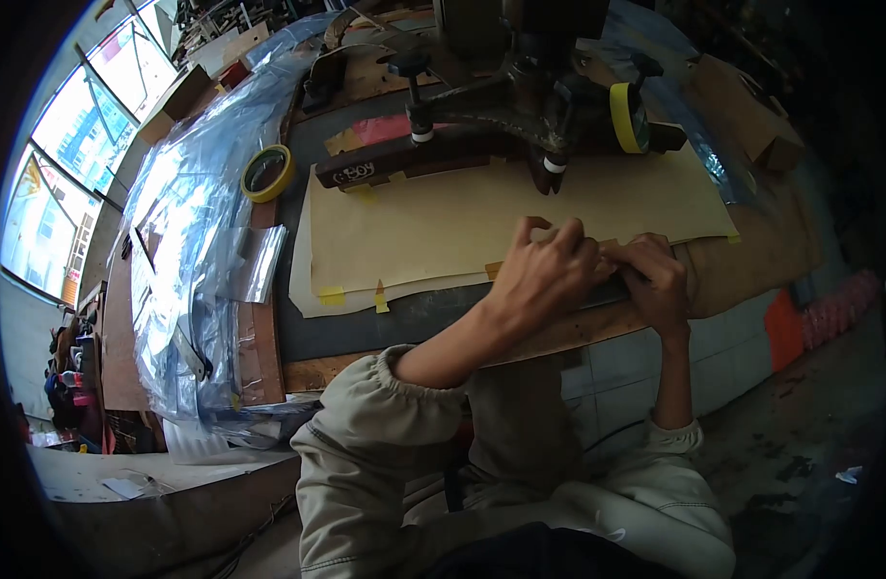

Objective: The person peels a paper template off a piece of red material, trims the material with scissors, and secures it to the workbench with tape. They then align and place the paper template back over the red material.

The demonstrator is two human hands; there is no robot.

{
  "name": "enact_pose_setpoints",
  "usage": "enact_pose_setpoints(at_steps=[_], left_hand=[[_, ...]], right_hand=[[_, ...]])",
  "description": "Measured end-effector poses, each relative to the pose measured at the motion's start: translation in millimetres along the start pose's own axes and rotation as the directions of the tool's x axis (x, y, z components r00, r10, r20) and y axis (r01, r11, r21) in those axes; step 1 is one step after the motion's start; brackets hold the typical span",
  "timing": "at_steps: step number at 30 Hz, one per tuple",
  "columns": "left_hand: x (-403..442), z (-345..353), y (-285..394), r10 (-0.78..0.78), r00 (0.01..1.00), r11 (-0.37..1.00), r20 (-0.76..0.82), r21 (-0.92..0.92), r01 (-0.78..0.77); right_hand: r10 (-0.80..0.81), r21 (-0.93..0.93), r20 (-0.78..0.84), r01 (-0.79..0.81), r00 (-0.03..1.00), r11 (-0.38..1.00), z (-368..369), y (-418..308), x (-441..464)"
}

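Note:
My left hand [547,270] is closed over the front edge of a tan sheet [414,227], its fingers curled. Beside it my right hand [655,280] is closed too, its fingertips meeting those of the left at the sheet's edge. Whatever the fingers pinch is too small or hidden to tell. The tan sheet lies flat on a dark mat [366,333], with a paler layer showing under its front edge. Small yellow tape pieces [382,297] stick along its edges. A dark bar [404,164] rests across the sheet's back edge.
A metal machine arm [491,121] with knobs stands over the bar. One yellow tape roll [627,118] hangs at its right; another tape roll [267,174] lies at left. Clear plastic sheeting [197,207] covers the left side, with scissors [192,355] on it. A cardboard box [751,116] stands right.

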State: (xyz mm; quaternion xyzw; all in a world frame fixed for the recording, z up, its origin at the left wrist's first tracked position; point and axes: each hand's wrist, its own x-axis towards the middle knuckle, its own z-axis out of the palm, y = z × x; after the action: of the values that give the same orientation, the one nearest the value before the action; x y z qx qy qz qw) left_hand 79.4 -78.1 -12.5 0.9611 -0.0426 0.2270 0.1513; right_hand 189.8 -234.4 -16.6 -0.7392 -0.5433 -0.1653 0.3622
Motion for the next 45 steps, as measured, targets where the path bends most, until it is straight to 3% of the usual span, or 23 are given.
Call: enact_pose_setpoints(at_steps=[1,7,13,22,29,32,38,41,45], left_hand=[[-5.4,-9.2,-3.5,0.027,0.997,1.0,-0.077,0.013,-0.026],[-21.8,-11.1,-4.1,-0.037,0.999,0.998,-0.029,-0.044,0.036],[-19.3,2.8,-2.1,-0.02,0.995,1.0,-0.099,0.021,0.022],[-18.0,11.3,-0.2,0.185,0.961,0.97,-0.203,0.194,-0.146],[-17.1,17.6,3.1,0.188,0.951,0.963,-0.245,0.238,-0.129],[-17.0,15.8,6.1,0.187,0.956,0.955,-0.224,0.268,-0.124],[-15.7,18.5,8.3,0.226,0.945,0.934,-0.235,0.327,-0.141],[-16.4,21.7,7.2,0.237,0.942,0.928,-0.238,0.343,-0.147],[-16.8,26.3,9.1,0.268,0.92,0.914,-0.287,0.379,-0.148]], right_hand=[[0.011,0.015,-0.003,-0.011,1.0,1.0,1.4,1.7,-1.9],[0.069,0.071,-0.034,-0.066,0.997,0.995,2.4,-0.3,-0.8],[0.164,0.167,-0.011,-0.16,0.986,0.973,1.3,0.6,1.8],[0.215,0.207,0.004,-0.211,0.977,0.955,0.0,-2.8,2.0],[0.25,0.239,0.015,-0.246,0.968,0.939,1.2,-5.4,2.3],[0.17,0.191,-0.011,-0.165,0.985,0.968,1.8,-3.7,2.0],[0.208,0.187,0.081,-0.22,0.975,0.957,-0.1,-6.7,4.4],[0.004,-0.006,0.066,-0.004,0.998,1.0,0.9,-24.2,10.8],[-0.069,-0.084,0.101,0.077,0.992,0.993,11.1,-17.5,8.1]])
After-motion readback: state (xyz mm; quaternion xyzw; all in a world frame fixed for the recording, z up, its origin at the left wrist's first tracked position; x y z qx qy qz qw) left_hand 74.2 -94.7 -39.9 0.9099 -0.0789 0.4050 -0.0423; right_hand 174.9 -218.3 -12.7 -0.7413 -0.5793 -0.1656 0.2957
